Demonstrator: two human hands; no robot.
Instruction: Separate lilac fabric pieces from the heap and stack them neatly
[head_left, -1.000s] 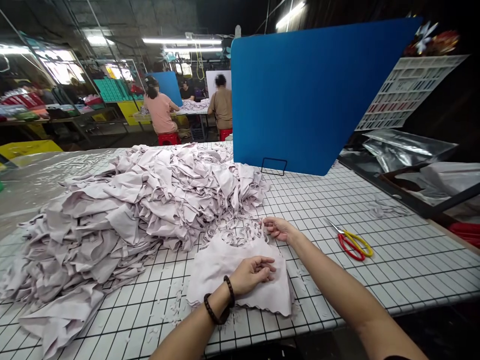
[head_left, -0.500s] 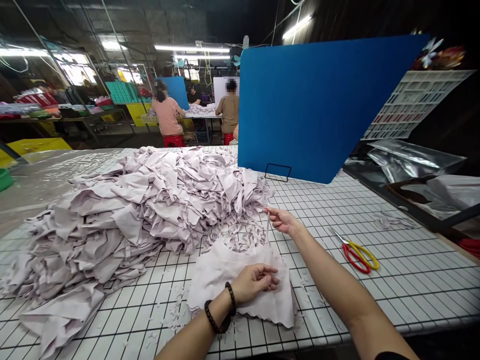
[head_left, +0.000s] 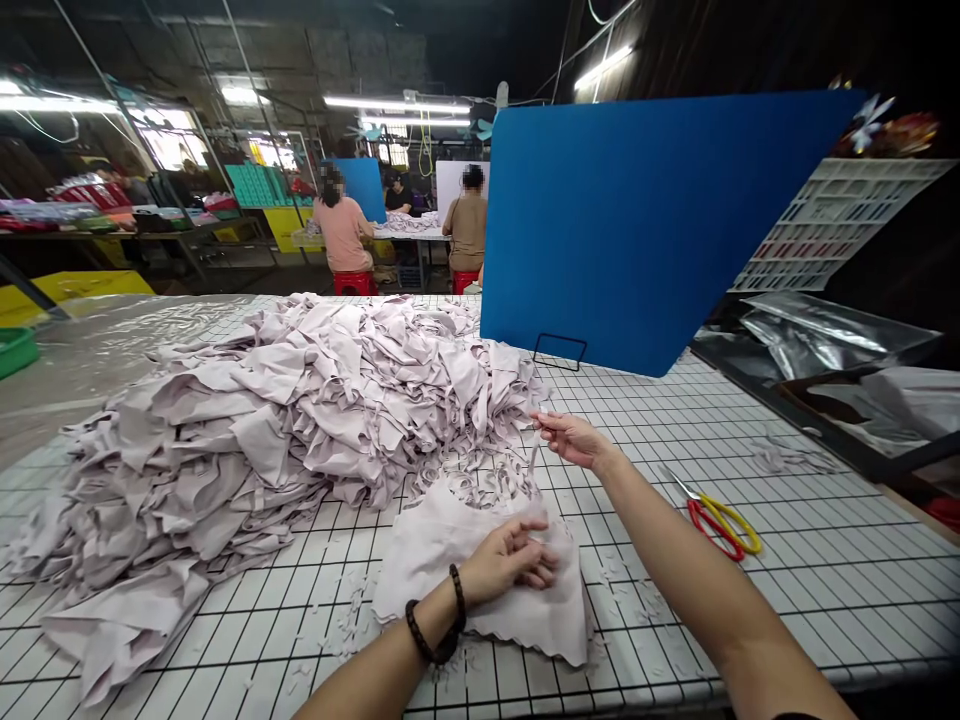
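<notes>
Pale wavy-edged garment [head_left: 431, 560] lies under left hand [head_left: 510, 562], well apart from scissors [head_left: 699, 499].

Dark beaded bracelets [head_left: 457, 588] circle the left wrist [head_left: 439, 612]; the barely visible right sleeve [head_left: 796, 716] seems black.

No lettering, label, brand or number can be read across the workroom: none on the blue board [head_left: 637, 235] at the far side of the desk [head_left: 660, 430] or the scissors [head_left: 700, 498] at right. Any print on the white rack [head_left: 862, 200] at far right is too small to tell.
</notes>
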